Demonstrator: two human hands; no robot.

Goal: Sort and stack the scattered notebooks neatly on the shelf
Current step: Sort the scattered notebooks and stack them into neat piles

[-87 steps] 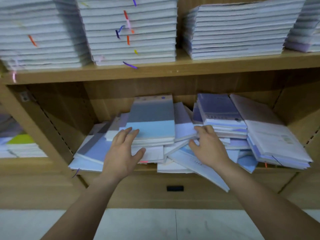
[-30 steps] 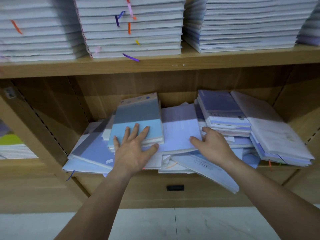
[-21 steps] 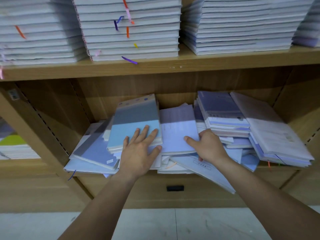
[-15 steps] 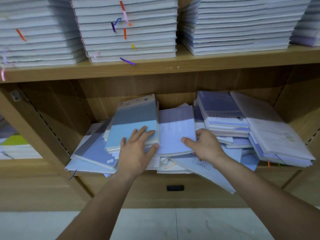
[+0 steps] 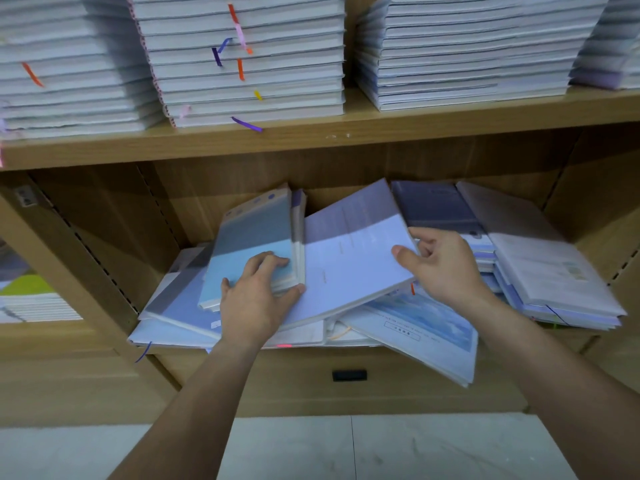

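Scattered notebooks lie in a loose heap on the lower wooden shelf [image 5: 346,351]. My left hand [image 5: 254,299] grips the front edge of a light blue notebook stack [image 5: 252,244], fingers curled over its cover and thumb against its side. My right hand [image 5: 440,265] pinches the right edge of a lavender notebook [image 5: 349,258], which is tilted up on its right side. A pale blue notebook [image 5: 426,330] sticks out over the shelf's front edge below my right hand. A dark purple stack [image 5: 436,206] sits behind my right hand.
Tall neat stacks of white-edged notebooks [image 5: 242,57] with coloured ribbon markers fill the upper shelf [image 5: 311,136]. A grey-covered pile [image 5: 540,258] leans at the right of the lower shelf. More notebooks [image 5: 31,299] lie in the left compartment. Tiled floor [image 5: 346,448] lies below.
My right hand has lifted the lavender notebook's right edge, tilting it up. My left hand has curled round the light blue stack's front edge. The view has shifted slightly.
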